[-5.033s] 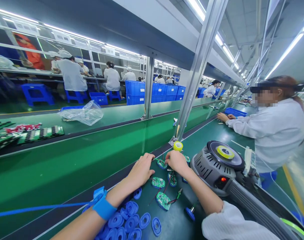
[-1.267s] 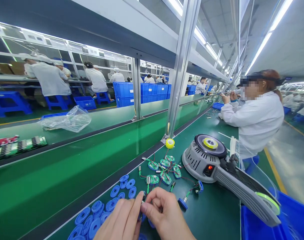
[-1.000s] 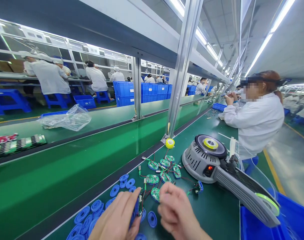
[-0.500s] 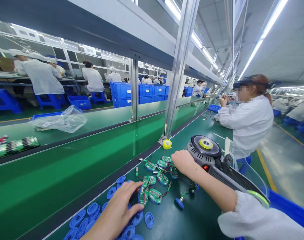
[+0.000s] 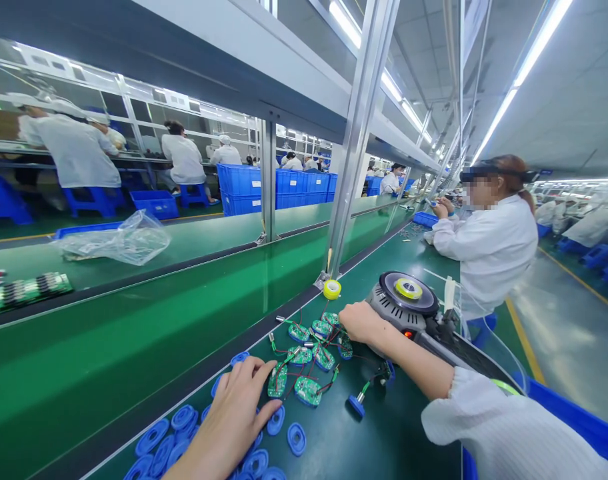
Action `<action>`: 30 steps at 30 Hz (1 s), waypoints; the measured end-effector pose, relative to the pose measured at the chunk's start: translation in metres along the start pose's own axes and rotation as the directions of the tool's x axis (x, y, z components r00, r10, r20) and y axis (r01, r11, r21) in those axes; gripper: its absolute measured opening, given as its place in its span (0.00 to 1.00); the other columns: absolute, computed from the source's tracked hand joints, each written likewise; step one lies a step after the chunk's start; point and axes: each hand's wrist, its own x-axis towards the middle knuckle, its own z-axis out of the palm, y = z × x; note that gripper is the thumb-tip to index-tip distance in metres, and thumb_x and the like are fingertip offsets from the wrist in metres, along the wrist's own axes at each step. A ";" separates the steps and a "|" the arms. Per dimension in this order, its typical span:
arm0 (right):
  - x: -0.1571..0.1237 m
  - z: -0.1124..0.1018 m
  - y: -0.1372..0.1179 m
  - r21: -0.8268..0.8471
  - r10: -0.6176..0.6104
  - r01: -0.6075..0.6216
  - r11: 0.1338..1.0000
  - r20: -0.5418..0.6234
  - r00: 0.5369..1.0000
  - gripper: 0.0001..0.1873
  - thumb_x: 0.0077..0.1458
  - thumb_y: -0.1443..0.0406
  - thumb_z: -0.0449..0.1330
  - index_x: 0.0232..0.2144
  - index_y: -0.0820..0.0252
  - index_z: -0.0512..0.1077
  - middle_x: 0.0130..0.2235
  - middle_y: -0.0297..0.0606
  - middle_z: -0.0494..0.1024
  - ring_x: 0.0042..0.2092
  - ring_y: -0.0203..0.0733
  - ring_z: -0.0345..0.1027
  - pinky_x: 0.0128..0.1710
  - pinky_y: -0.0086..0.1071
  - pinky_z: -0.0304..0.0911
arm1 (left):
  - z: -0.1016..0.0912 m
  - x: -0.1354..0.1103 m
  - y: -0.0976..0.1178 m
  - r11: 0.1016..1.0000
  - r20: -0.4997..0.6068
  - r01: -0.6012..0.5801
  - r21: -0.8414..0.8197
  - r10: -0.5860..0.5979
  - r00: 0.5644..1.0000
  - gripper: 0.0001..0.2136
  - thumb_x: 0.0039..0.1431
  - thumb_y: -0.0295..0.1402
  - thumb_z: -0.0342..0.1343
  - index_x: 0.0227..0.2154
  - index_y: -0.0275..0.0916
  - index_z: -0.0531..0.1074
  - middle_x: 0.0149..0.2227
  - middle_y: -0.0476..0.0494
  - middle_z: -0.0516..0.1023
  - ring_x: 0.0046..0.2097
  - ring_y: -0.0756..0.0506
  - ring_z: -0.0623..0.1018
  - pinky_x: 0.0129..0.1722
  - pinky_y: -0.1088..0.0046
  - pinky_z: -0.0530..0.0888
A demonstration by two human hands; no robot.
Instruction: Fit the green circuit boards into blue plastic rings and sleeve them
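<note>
My left hand (image 5: 234, 410) lies on the green bench among several blue plastic rings (image 5: 184, 437), fingers spread and fingertips touching a small green circuit board (image 5: 277, 381) with red wires. My right hand (image 5: 363, 323) reaches forward over the cluster of green circuit boards (image 5: 318, 337); its fingers are curled down at the far boards, and what they hold is hidden. A blue-capped motor part (image 5: 357, 403) lies beside the boards.
A grey tape dispenser machine (image 5: 407, 308) with a yellow-green roll stands right of the boards. A yellow tape roll (image 5: 332, 289) sits by the metal post (image 5: 351, 157). A green conveyor (image 5: 134, 333) runs on the left. A co-worker in white (image 5: 489, 243) sits ahead. A blue bin (image 5: 574, 417) is at the right.
My hands parted: the left one set a wired board down by the blue rings, and the right one reached out to the far boards near the tape machine.
</note>
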 end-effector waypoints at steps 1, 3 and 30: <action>-0.003 -0.001 0.003 0.122 0.005 0.000 0.993 -0.042 0.999 0.10 0.57 0.61 0.55 0.37 0.64 0.68 0.37 0.36 0.72 0.35 0.36 0.68 0.34 0.34 0.66 | -0.001 -0.001 -0.001 1.000 -0.014 -0.001 -0.003 0.001 1.000 0.17 0.53 0.31 0.56 0.47 0.37 0.66 0.42 0.40 0.69 0.43 0.40 0.70 0.43 0.59 0.67; -0.014 -0.002 0.007 0.400 0.006 0.052 0.915 -0.143 0.990 0.11 0.57 0.60 0.55 0.31 0.64 0.68 0.28 0.31 0.69 0.27 0.32 0.64 0.28 0.29 0.63 | -0.003 -0.003 -0.002 1.000 -0.043 -0.006 -0.009 0.006 0.999 0.17 0.54 0.34 0.55 0.47 0.39 0.66 0.44 0.40 0.68 0.45 0.39 0.69 0.44 0.58 0.67; -0.021 0.036 -0.036 0.544 0.530 -0.475 0.691 0.065 0.845 0.10 0.56 0.62 0.56 0.37 0.63 0.69 0.41 0.38 0.72 0.43 0.41 0.66 0.43 0.41 0.62 | -0.018 -0.007 -0.020 0.995 -0.147 -0.095 -0.016 0.092 0.985 0.10 0.56 0.34 0.51 0.41 0.41 0.69 0.47 0.41 0.65 0.48 0.39 0.68 0.46 0.55 0.67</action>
